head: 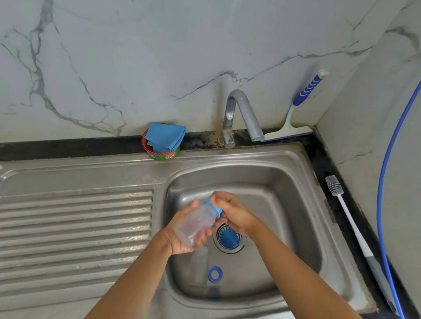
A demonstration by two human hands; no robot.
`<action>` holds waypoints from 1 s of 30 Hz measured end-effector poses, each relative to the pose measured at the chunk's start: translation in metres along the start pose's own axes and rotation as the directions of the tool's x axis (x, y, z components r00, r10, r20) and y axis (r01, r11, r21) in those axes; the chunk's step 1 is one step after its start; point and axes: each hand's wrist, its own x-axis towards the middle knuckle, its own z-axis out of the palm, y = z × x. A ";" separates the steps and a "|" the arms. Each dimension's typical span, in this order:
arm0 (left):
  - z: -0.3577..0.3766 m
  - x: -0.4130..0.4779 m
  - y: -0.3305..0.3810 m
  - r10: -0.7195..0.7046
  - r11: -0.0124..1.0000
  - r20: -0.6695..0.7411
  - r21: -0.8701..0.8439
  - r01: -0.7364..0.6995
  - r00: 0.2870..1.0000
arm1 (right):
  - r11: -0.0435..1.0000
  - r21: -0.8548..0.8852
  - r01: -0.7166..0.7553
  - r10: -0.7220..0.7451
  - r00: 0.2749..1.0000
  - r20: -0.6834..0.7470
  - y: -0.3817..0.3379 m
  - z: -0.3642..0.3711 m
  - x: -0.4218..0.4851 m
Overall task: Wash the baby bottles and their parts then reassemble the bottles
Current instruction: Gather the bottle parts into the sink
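Nearest to us, a blue ring [215, 274] lies flat on the floor of the sink basin [308, 177]. Just beside it is a clear plastic piece [198, 265], too faint for us to name.

Above them we see the left hand [177, 243] wrapped round the body of a clear baby bottle [197, 223], fingers curled under it. The bottle is tilted over the basin, neck pointing away and to the right. The right hand [237, 213] grips the bottle's blue collar [213, 209], fingers bunched over the top.

Beneath the hands sits the drain strainer [228, 238], with something blue in it. The ribbed drainboard [70, 221] stretches left.

Further back we find the faucet [239, 112], a red-and-green tub [163, 154] holding a blue cloth [165, 134], and a squeegee [294, 116] leaning on the marble wall. On the right counter lies a bottle brush [350, 226], beside a blue hose [388, 182].
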 end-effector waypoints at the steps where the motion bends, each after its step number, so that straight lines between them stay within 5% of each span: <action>1: 0.001 0.001 -0.001 0.017 0.999 0.008 -0.045 -0.016 1.000 | 0.998 0.053 0.021 -0.024 0.998 0.057 -0.004 -0.002 -0.001; 4: 0.001 0.001 0.001 0.022 0.999 -0.020 0.041 -0.021 1.000 | 0.976 0.216 0.018 -0.079 0.958 0.277 -0.014 -0.022 -0.005; 6: 0.000 0.000 0.004 0.000 0.988 -0.028 0.151 0.004 1.000 | 0.987 0.156 -0.035 -0.015 0.951 0.308 -0.020 -0.031 -0.008; 8: 0.005 0.000 0.007 -0.030 0.951 -0.040 0.307 0.041 0.999 | 0.981 -0.148 -0.123 0.150 0.971 0.185 -0.028 -0.028 -0.007; 10: 0.015 0.001 0.010 -0.030 0.871 -0.070 0.487 0.060 0.997 | 0.819 -0.528 -0.223 0.316 0.944 0.092 -0.038 -0.021 -0.007; 12: 0.021 0.002 0.014 -0.006 0.825 -0.110 0.561 0.067 0.994 | 0.711 -0.657 -0.252 0.394 0.916 0.076 -0.044 -0.017 -0.005; 21: 0.008 0.002 0.022 0.025 0.971 -0.208 0.239 0.026 0.978 | 0.972 -0.225 -0.069 0.112 0.976 0.186 -0.031 -0.033 -0.005; 24: -0.009 0.004 0.016 0.064 0.998 -0.268 0.004 -0.065 0.961 | 0.999 0.044 0.021 -0.026 0.994 0.102 -0.026 -0.045 -0.009; 27: -0.017 0.010 0.013 0.102 0.977 -0.271 0.211 -0.044 0.957 | 0.976 0.218 -0.011 0.012 1.000 -0.007 -0.020 -0.057 -0.007; 30: -0.010 0.024 0.012 0.275 0.837 -0.372 0.546 -0.030 0.887 | 0.966 0.232 -0.115 0.172 0.955 -0.240 -0.012 -0.058 0.000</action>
